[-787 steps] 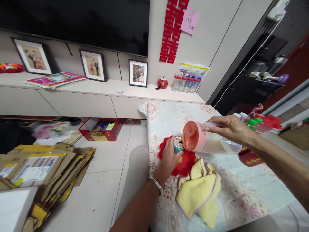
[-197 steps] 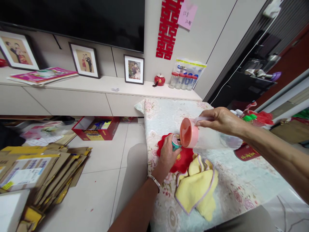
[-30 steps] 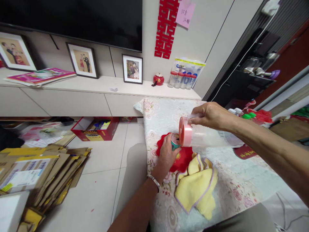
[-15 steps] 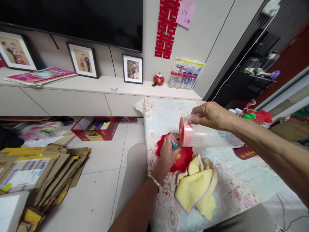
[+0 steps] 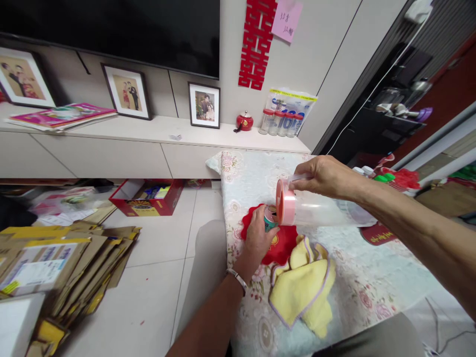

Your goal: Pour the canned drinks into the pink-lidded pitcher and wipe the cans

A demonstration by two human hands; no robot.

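My right hand (image 5: 316,176) grips the handle of a clear plastic pitcher (image 5: 320,209) with a pink lid, tipped almost flat. Its lid end is right beside the open top of a small green can (image 5: 269,218), around which the fingers of my left hand (image 5: 257,233) are wrapped. Under the can lies a red scalloped mat (image 5: 277,252). A crumpled yellow cloth (image 5: 301,290) with a purple edge lies on the tablecloth just nearer to me. Whether liquid is flowing cannot be made out.
The flowered tablecloth (image 5: 256,173) covers the table. A red tin (image 5: 377,234) stands behind the pitcher. Beyond are a white cabinet (image 5: 137,136) with frames and lidded jars (image 5: 279,124). Flattened cardboard (image 5: 82,267) and a red box (image 5: 159,206) are on the floor at the left.
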